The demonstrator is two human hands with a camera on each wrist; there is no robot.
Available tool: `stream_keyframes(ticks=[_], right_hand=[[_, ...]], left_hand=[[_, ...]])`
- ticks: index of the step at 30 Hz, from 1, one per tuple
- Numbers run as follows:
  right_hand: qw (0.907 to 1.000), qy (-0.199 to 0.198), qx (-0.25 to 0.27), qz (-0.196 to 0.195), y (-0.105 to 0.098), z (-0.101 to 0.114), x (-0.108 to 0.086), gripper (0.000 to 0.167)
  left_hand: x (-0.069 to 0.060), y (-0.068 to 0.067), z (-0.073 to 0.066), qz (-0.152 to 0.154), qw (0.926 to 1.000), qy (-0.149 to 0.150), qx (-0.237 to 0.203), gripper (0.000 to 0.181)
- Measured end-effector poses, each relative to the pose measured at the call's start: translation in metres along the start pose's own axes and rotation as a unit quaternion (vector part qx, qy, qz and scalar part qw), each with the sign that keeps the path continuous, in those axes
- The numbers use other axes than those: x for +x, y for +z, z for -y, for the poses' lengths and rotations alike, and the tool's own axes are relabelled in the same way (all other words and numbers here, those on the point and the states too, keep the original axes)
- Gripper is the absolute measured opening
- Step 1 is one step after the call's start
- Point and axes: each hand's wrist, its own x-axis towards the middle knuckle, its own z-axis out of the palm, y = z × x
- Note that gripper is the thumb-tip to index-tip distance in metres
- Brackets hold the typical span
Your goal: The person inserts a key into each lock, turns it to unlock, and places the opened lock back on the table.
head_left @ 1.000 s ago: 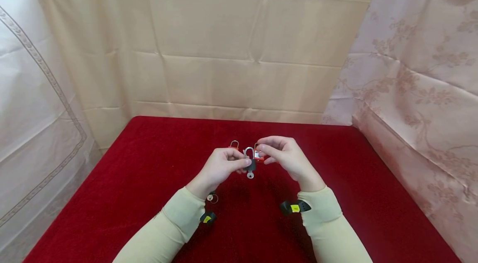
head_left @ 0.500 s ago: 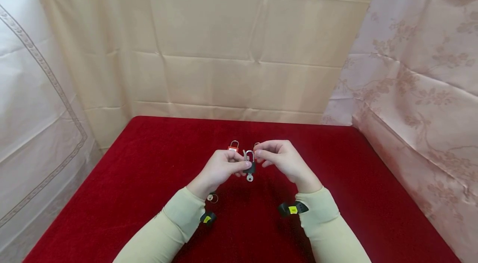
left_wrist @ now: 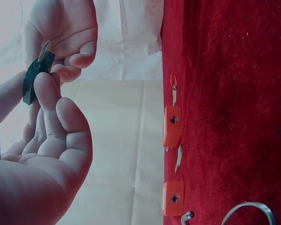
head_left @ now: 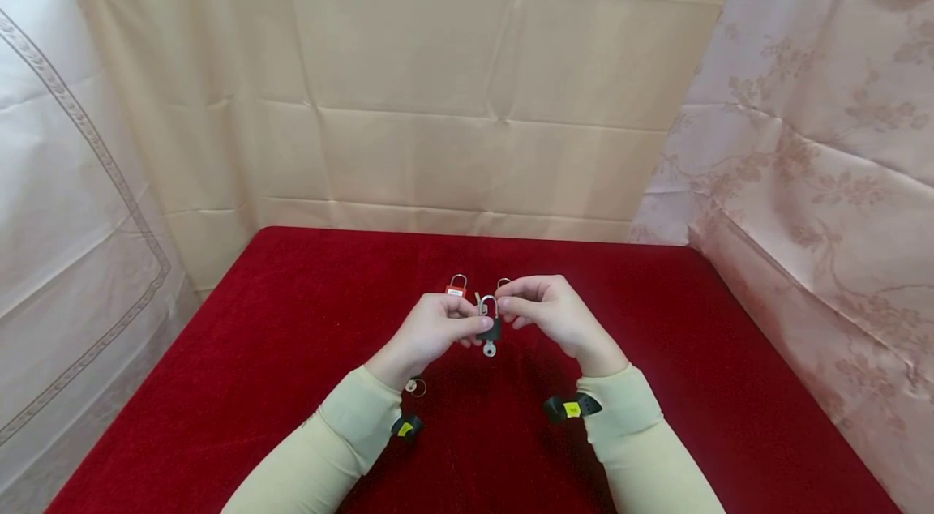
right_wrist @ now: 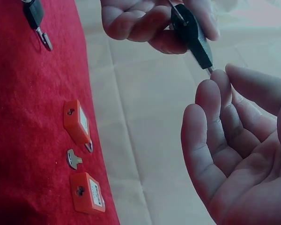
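My left hand (head_left: 436, 327) grips a black padlock (head_left: 490, 330) by its body, thumb in front. Its metal shackle points up, and a key (head_left: 490, 349) hangs from its lower end. My right hand (head_left: 556, 314) has thumb and index finger pinched at the right side of the shackle; its other fingers are loosely bent in the right wrist view. Behind the hands, a red padlock (head_left: 456, 289) lies on the cloth. A second red padlock (right_wrist: 87, 193) is mostly hidden by my right hand in the head view. Between the two red padlocks lies a loose key (right_wrist: 74, 160).
A red cloth (head_left: 292, 319) covers the table. Beside my left wrist lies a key with a ring (head_left: 414, 387), partly hidden by the sleeve. A black object with metal parts (right_wrist: 33, 14) is cut off in the right wrist view. Beige drapery (head_left: 409, 92) hangs behind the table.
My right hand has moved left and slightly down, its fingertips coming to the padlock's shackle. The black padlock has dropped slightly in my left hand, which otherwise stays in place.
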Motion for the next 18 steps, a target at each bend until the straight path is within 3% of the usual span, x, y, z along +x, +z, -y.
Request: stream_keyframes(ticks=[18], right_hand=[[0.9997, 0.001, -0.010, 0.021, 0.0012, -0.0055, 0.0017, 0.023]], left_hand=[[-0.0009, 0.0005, -0.0010, 0.021, 0.9996, -0.013, -0.012, 0.016]])
